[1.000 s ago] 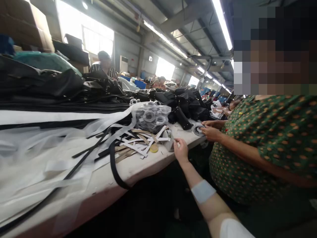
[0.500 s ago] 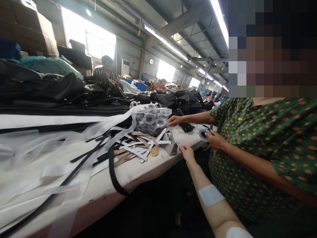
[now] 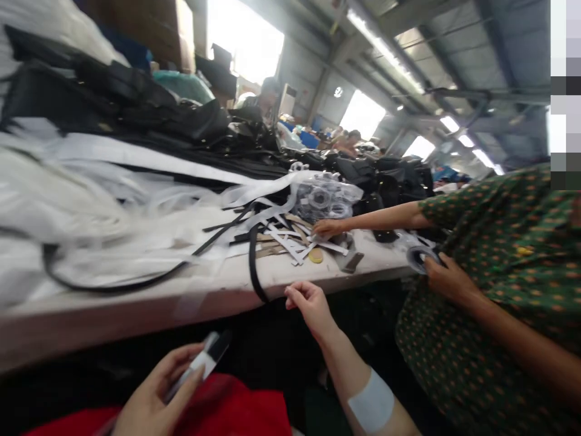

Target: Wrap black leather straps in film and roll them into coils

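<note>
Low in the view, my left hand grips a short flat piece with a black end and a pale grey body; blur hides its exact kind. My right hand hovers by the front edge of the white table, thumb and fingers pinched together. Whether anything small sits in that pinch I cannot make out. Just beyond it lies a pile of white, brown and black strips, with a round yellow item and a grey block-like object beside it.
On the right, a co-worker in a green dotted top reaches one hand onto the strips and holds a clear tape roll in the other. A plastic bag of rolls and stacked black material lie behind.
My right hand has drawn back leftward from the grey block. My left hand with its piece has come into view. The co-worker's hand has moved onto the strips; the view has shifted.
</note>
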Tool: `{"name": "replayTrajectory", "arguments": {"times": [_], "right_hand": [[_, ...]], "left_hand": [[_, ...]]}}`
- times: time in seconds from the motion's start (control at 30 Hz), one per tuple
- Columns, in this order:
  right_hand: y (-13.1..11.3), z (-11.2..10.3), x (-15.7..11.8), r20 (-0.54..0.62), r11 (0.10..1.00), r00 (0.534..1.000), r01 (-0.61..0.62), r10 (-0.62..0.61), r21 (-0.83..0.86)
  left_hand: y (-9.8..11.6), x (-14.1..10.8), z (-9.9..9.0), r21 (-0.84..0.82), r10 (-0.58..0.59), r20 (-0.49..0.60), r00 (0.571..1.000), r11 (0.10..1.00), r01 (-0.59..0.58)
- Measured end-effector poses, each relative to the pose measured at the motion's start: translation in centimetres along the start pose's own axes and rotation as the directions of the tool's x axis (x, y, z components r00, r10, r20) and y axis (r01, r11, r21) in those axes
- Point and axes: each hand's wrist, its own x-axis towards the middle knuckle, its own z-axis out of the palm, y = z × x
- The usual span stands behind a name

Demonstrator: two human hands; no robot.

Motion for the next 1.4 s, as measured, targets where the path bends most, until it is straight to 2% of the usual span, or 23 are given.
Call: {"name": "replayTrajectory", "arguments": {"times": [0.07, 0.17, 0.27, 0.37, 0.57, 0.83, 1.0, 1.2, 1.33, 1.4], "right_hand": [[-0.9, 4.0, -2.1, 0.198, 0.997, 0.98, -0.014, -0.001, 0.077], [-1.6, 8.2, -4.5, 0.415, 0.987, 0.909, -0.091, 0.03, 0.129], [-1.1, 10.6, -5.6, 0.529, 0.98, 0.845, -0.163, 0.077, 0.117], [0.2, 11.9, -5.8, 0.557, 0.978, 0.823, -0.193, 0.114, 0.084], [1.8, 12.6, -5.8, 0.511, 0.975, 0.841, -0.22, 0.175, 0.029], [2.5, 12.4, -5.7, 0.513, 0.972, 0.832, -0.232, 0.209, -0.018], [2.5, 12.8, -5.7, 0.509, 0.97, 0.832, -0.244, 0.222, -0.024], [2.1, 13.5, -6.0, 0.457, 0.971, 0.864, -0.24, 0.212, 0.003], [2.4, 13.4, -6.1, 0.473, 0.97, 0.857, -0.243, 0.207, 0.015], [2.4, 13.1, -6.2, 0.52, 0.967, 0.832, -0.252, 0.193, 0.045]], "left_hand": [[-0.3, -0.4, -0.1, -0.028, 0.047, -0.048, 0.998, 0.998, -0.048], [-0.4, -1.0, -0.5, -0.072, 0.121, -0.126, 0.985, 0.989, -0.131], [-0.3, -1.5, -0.8, -0.077, 0.169, -0.164, 0.972, 0.98, -0.183], [0.0, -1.9, -1.1, -0.054, 0.194, -0.17, 0.966, 0.977, -0.206], [-0.3, -1.8, -1.5, -0.061, 0.214, -0.178, 0.96, 0.972, -0.228], [-0.2, -1.7, -1.7, -0.195, 0.151, -0.188, 0.97, 0.963, -0.187], [-0.1, -1.9, -1.7, -0.173, 0.157, -0.187, 0.97, 0.966, -0.19], [-0.3, -2.0, -1.7, -0.201, 0.171, -0.18, 0.969, 0.958, -0.206], [0.1, -2.0, -1.6, -0.306, 0.105, -0.154, 0.982, 0.94, -0.148], [0.4, -2.0, -1.7, -0.335, 0.06, -0.175, 0.983, 0.935, -0.117]]}}
